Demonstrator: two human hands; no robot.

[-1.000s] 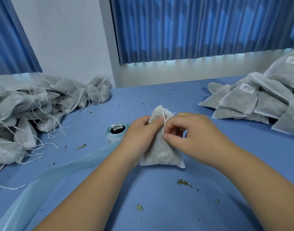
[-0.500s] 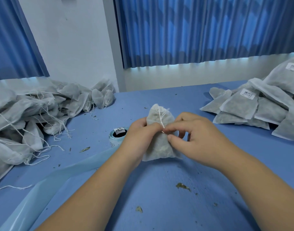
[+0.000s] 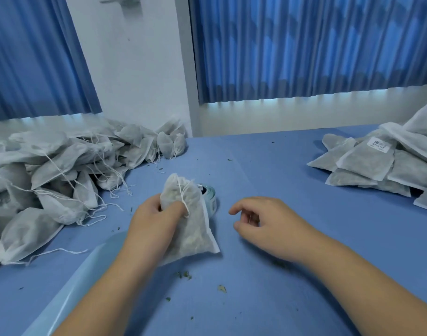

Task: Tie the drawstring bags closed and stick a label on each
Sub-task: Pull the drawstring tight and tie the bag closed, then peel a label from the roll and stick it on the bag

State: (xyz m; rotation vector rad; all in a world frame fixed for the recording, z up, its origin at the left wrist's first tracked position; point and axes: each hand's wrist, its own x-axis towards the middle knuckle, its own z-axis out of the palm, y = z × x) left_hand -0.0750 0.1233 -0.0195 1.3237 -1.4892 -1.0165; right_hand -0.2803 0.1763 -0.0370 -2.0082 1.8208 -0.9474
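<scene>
Head view: left grip (image 3: 154, 221) holds bag (image 3: 193, 234); right grip (image 3: 268, 226) clear of its edge.

Untied bags (image 3: 50, 180) left, labelled bags (image 3: 382, 166) right, label roll (image 3: 209, 198) between.

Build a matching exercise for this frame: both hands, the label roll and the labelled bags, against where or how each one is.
Column one:
1. left hand
2. right hand
3. label roll
4. stack of labelled bags

Column two:
a. at the far right of the table
b. grips the drawstring bag
c. fingers loosely curled, holding nothing
d. just behind the held bag, partly hidden

Pairs: 1-b, 2-c, 3-d, 4-a
</scene>
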